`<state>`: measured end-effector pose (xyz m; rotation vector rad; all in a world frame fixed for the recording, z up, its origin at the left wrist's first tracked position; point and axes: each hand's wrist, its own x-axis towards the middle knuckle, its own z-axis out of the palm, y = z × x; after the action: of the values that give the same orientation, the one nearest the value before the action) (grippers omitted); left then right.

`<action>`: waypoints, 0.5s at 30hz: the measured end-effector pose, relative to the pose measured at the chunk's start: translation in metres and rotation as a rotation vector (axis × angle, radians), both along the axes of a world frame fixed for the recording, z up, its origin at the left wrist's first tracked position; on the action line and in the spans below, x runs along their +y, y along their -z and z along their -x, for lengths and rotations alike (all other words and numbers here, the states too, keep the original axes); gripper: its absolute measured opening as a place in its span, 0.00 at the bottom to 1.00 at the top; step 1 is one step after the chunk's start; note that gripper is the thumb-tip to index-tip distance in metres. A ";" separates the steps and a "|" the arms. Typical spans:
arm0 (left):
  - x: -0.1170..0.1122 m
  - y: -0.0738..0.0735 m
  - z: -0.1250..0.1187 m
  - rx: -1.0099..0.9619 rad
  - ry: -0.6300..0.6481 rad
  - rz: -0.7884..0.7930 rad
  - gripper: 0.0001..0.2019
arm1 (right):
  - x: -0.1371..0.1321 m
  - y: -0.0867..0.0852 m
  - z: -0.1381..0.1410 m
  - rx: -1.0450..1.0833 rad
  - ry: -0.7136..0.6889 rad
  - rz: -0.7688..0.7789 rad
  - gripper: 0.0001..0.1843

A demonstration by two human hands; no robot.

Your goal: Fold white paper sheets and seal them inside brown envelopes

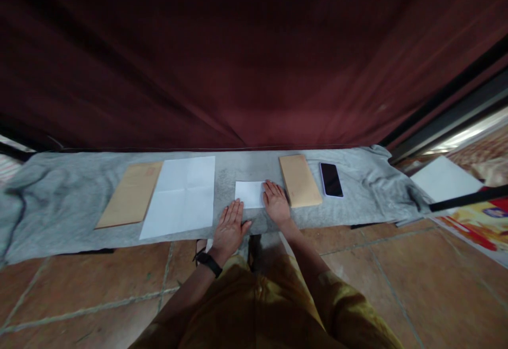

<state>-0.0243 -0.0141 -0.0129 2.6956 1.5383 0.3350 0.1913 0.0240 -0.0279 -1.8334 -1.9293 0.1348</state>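
Note:
A small white rectangle of paper, seemingly folded (249, 194), lies flat on the grey cloth in front of me. My right hand (275, 201) rests on its right end, fingers stretched out. At its lower left corner lies my left hand (230, 228), flat with the fingers extended and the tips at the paper's edge. Left of it is a large white sheet (180, 195) with crease lines across it. Beside my right hand sits a brown envelope (300, 181).
Another brown envelope (130, 194) lies at the left, against the large sheet. A phone (330, 180) lies right of the envelopes. The grey cloth (365, 185) covers a narrow bench, with a dark red curtain (254, 63) behind it. White paper (446, 178) is at the far right.

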 end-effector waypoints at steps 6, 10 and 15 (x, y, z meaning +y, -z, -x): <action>0.002 -0.012 -0.009 -0.028 0.007 -0.007 0.29 | 0.000 -0.001 0.001 0.010 0.001 -0.005 0.25; 0.010 -0.018 -0.033 -0.046 0.101 0.010 0.26 | 0.000 -0.003 0.000 0.006 -0.006 0.002 0.25; 0.014 -0.008 -0.047 -0.049 0.146 0.035 0.26 | -0.001 -0.003 0.000 0.004 -0.010 -0.007 0.25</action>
<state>0.0230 -0.0003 -0.0044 2.7313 1.3127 0.3629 0.1917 0.0232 -0.0247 -1.8183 -1.9339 0.1352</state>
